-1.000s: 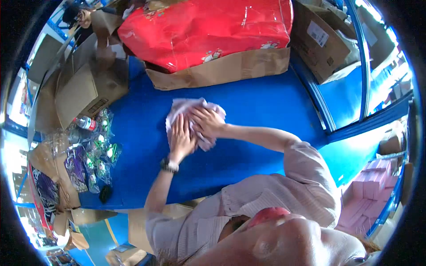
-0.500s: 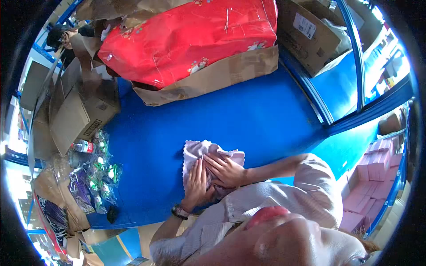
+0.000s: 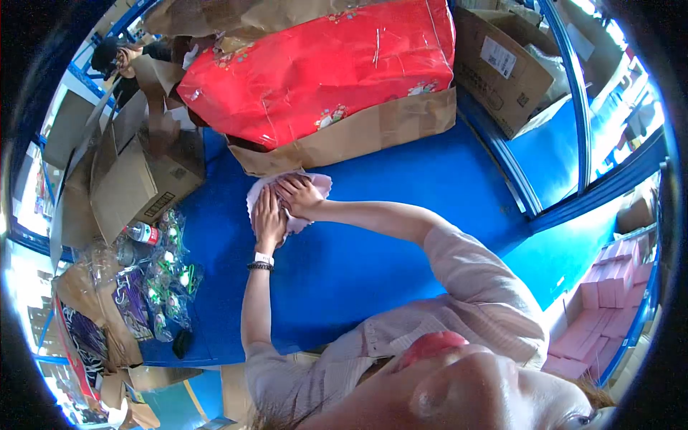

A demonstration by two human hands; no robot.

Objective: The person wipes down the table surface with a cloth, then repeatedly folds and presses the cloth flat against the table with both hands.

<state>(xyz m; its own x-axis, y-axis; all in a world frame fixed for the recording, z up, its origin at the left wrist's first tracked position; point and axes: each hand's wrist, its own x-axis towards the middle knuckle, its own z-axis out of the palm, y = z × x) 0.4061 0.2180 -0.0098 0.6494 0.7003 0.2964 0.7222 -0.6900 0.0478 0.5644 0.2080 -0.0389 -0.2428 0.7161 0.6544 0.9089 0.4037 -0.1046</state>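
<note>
The left hand (image 3: 268,223) lies palm down with its fingers straight and close together, flat on a pink cloth (image 3: 296,224); the right hand (image 3: 302,198), just beside it, is spread flat on the same cloth, fingers extended. Neither curls around anything. A dark bracelet (image 3: 260,266) circles the left wrist. The cloth, scallop-edged and a little rumpled, rests on the blue table (image 3: 401,215) just in front of the low carton (image 3: 401,125), near its left end; whether they touch I cannot tell. Within that carton sits a big red bag (image 3: 322,72). Left of the carton stands an open cardboard box (image 3: 125,183), and to its front left lie a red-labelled bottle (image 3: 143,233), clear-bagged green-and-white items (image 3: 170,283) and purple packets (image 3: 131,301). Right of it, past a blue metal frame (image 3: 517,175), is another open box (image 3: 494,72); well off to its front right, pink boxes (image 3: 598,308) are stacked. Beyond its left end is another person (image 3: 127,68).
</note>
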